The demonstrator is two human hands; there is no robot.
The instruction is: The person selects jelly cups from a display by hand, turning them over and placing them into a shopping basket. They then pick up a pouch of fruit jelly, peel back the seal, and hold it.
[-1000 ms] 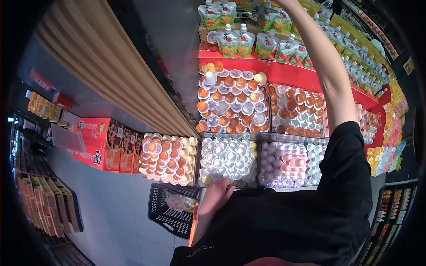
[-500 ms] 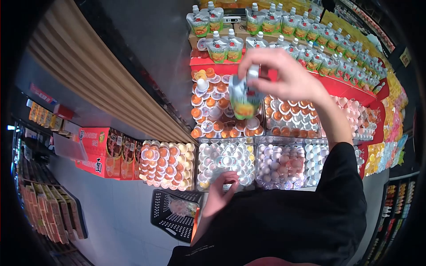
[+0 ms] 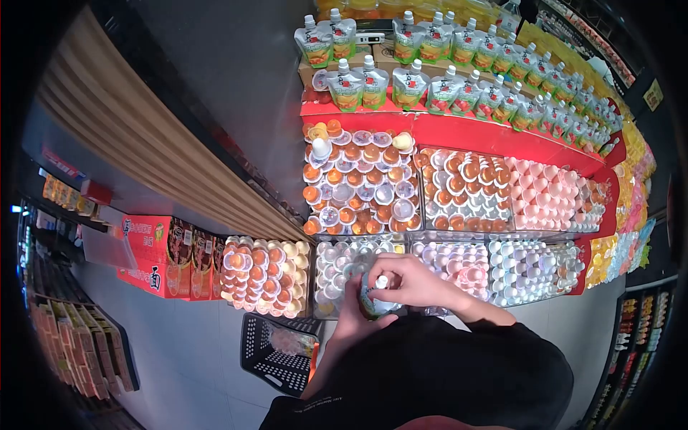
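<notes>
Close to my body, a spouted jelly pouch [image 3: 368, 302] with a white cap is held between my two hands. My left hand [image 3: 350, 319] is closed around the side of its body. Fingers of my right hand [image 3: 416, 284] are closed at the cap, above the pouch. Much of its printed front is hidden by the hands. Just beyond them lies a bin of clear-lidded jelly cups [image 3: 337, 266]. Beside my left forearm is a black shopping basket [image 3: 276, 371] with a clear-wrapped item inside.
Rows of similar pouches [image 3: 412, 89] stand on a red-fronted shelf [image 3: 365, 118] at the back. Below it are bins of orange jelly cups [image 3: 362, 175] and pink cups [image 3: 545, 190]. Red boxes [image 3: 154, 251] stand at left, near a ribbed wooden panel [image 3: 165, 143].
My right hand has brought the pouch down from above the orange cups to my left hand, near my body. The left hand now closes around it.
</notes>
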